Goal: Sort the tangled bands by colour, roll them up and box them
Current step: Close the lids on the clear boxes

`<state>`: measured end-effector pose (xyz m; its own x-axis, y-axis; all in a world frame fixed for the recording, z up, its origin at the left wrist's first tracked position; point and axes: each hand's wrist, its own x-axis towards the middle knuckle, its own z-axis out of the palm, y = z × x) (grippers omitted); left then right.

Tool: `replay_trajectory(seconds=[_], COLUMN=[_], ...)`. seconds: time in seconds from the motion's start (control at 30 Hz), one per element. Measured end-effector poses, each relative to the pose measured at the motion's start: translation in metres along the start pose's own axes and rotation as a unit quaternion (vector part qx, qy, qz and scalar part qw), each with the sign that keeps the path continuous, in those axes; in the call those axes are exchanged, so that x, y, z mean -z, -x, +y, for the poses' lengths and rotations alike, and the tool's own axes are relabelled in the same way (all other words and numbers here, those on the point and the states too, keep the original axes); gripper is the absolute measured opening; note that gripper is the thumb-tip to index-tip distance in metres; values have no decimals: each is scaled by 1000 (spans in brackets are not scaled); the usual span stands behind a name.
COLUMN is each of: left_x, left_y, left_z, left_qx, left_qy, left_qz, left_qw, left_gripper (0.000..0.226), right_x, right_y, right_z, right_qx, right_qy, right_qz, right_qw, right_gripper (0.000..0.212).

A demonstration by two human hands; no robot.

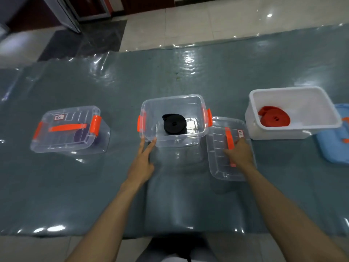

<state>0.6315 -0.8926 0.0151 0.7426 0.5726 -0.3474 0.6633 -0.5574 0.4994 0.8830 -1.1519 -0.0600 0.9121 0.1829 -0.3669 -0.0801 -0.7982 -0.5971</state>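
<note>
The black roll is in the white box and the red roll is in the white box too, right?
Not quite. The head view shows the black roll inside the clear box in the middle, not the white one. The red roll is in the white box, as you said.

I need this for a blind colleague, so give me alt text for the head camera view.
Right hand grips a clear lid's orange handle beside an open clear box holding a rolled black band; left hand touches that box's rim. A closed clear box sits left, a white tub with a red band right.
</note>
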Motion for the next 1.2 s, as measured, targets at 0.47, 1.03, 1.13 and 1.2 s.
replay_trajectory(seconds=[0.47, 1.03, 1.13, 1.2], left_x=[-10, 1, 13, 24], left_y=[-2, -15, -27, -49], left_z=[-6, -36, -37, -30], left_qx=[-18, -79, -56, -49], left_qy=[11, 97, 133, 150], left_qz=[19, 122, 248, 276], left_qw=[1000, 985, 958, 948], left_gripper=[101, 48, 36, 37], right_x=[42, -52, -70, -74], right_y=[7, -21, -18, -16], right_z=[-5, -223, -222, -212], right_qx=[-4, 332, 336, 346], right_qy=[-109, 235, 247, 231], right_qz=[-41, -61, -54, -28], right_qw=[993, 912, 907, 909], right_gripper=[40, 34, 36, 37])
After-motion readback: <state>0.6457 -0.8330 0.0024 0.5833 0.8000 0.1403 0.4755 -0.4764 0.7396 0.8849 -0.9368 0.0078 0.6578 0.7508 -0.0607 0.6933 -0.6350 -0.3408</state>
